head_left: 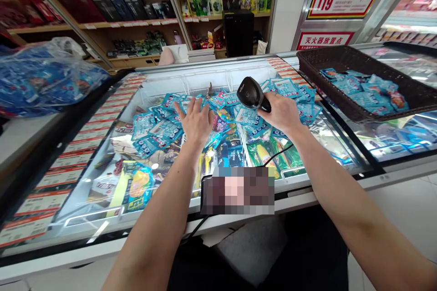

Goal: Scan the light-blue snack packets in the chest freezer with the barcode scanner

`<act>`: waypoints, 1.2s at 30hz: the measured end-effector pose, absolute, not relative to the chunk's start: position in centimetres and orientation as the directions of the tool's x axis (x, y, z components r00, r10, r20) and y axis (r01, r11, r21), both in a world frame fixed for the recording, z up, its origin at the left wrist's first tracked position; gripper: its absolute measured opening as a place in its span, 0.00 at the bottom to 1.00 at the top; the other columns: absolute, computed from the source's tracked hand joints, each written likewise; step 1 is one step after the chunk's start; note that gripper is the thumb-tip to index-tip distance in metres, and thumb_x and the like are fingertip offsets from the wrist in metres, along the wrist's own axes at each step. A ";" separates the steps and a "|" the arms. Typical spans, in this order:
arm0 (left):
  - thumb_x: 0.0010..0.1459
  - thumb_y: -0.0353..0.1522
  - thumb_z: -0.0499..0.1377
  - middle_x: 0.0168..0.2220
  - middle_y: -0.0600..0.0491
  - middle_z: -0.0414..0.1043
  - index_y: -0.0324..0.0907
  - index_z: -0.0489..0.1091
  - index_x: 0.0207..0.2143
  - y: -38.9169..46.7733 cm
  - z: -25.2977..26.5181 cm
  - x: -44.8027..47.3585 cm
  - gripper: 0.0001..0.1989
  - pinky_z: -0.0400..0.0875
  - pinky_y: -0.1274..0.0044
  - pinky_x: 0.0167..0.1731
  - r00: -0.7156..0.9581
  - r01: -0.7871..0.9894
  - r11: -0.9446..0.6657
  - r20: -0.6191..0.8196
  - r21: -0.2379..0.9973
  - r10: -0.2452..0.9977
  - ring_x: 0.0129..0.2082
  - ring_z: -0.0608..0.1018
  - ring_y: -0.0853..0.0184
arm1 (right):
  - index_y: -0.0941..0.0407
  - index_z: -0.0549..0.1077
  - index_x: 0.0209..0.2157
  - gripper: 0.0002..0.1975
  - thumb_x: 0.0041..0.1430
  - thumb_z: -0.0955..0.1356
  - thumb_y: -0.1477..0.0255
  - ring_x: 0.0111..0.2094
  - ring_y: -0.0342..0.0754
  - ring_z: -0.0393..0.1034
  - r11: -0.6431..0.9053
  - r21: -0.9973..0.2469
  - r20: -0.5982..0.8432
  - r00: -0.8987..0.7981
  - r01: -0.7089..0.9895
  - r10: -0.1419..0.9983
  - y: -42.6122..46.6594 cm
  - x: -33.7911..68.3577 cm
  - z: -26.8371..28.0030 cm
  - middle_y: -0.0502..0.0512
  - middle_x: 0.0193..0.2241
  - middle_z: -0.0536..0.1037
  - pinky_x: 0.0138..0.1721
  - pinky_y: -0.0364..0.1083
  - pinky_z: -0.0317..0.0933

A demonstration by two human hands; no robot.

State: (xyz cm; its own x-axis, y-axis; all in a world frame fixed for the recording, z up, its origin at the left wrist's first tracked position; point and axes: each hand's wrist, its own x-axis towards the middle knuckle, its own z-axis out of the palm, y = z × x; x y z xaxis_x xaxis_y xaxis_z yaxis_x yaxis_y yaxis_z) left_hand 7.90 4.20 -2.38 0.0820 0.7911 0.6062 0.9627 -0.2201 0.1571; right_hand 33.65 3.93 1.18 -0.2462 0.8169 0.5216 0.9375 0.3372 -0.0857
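Observation:
My right hand (282,111) is wrapped round the handle of a black barcode scanner (251,93), whose head points left over the freezer. A thin cable runs down from that side toward the front rim. Fingers spread, my left hand (196,120) is palm down over the blue ice-cream packets (160,129); whether it touches them I cannot tell. More blue packets (282,88) lie around the scanner hand. The packets seem to lie on the glass top of a chest freezer (205,79), with other ice creams (136,186) below.
A brown basket (348,109) of similar blue packets stands at the right. To the left lies a clear plastic bag (51,72) with blue packets inside. A blurred-out device (239,191) sits on the front rim. Stocked shelves (129,22) stand behind.

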 end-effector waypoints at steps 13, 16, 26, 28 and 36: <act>0.60 0.46 0.44 0.59 0.55 0.57 0.57 0.62 0.53 2.8 -1.3 11.3 0.21 0.52 0.63 0.54 0.610 0.740 -0.668 0.340 0.078 0.716 0.56 0.59 0.59 | 0.59 0.67 0.44 0.20 0.57 0.61 0.59 0.36 0.55 0.69 0.319 -0.093 0.536 -0.223 0.943 0.814 3.9 33.7 1.1 0.62 0.36 0.75 0.34 0.48 0.57; 0.61 0.46 0.41 0.55 0.53 0.61 0.52 0.70 0.45 3.0 -1.4 10.8 0.22 0.54 0.64 0.52 0.494 0.808 -0.581 0.421 0.101 0.761 0.53 0.61 0.59 | 0.59 0.68 0.44 0.19 0.56 0.61 0.60 0.36 0.55 0.68 0.326 -0.097 0.554 -0.221 0.940 0.803 4.0 33.7 1.0 0.62 0.36 0.75 0.34 0.48 0.58; 0.49 0.57 0.49 0.44 0.44 0.64 0.45 0.67 0.47 3.4 -2.2 10.3 0.33 0.59 0.64 0.46 0.215 0.947 -0.300 0.472 0.112 0.855 0.47 0.66 0.53 | 0.58 0.68 0.44 0.18 0.56 0.62 0.61 0.35 0.54 0.68 0.312 -0.092 0.529 -0.219 0.946 0.820 3.8 33.5 1.2 0.61 0.37 0.75 0.33 0.49 0.58; 0.50 0.55 0.50 0.44 0.45 0.64 0.45 0.67 0.49 3.7 -2.5 10.0 0.32 0.60 0.65 0.46 0.244 0.933 -0.334 0.446 0.135 0.861 0.45 0.67 0.55 | 0.58 0.68 0.44 0.19 0.56 0.62 0.61 0.35 0.55 0.68 0.320 -0.092 0.538 -0.223 0.943 0.813 3.8 33.5 1.1 0.61 0.36 0.75 0.33 0.49 0.58; 0.61 0.38 0.43 0.47 0.46 0.64 0.44 0.67 0.49 4.5 -3.2 9.4 0.20 0.60 0.69 0.47 0.258 0.901 -0.395 0.509 0.181 0.821 0.45 0.68 0.61 | 0.58 0.67 0.47 0.21 0.56 0.62 0.61 0.35 0.55 0.68 0.327 -0.088 0.525 -0.235 0.941 0.818 3.9 33.5 0.9 0.61 0.36 0.75 0.34 0.50 0.58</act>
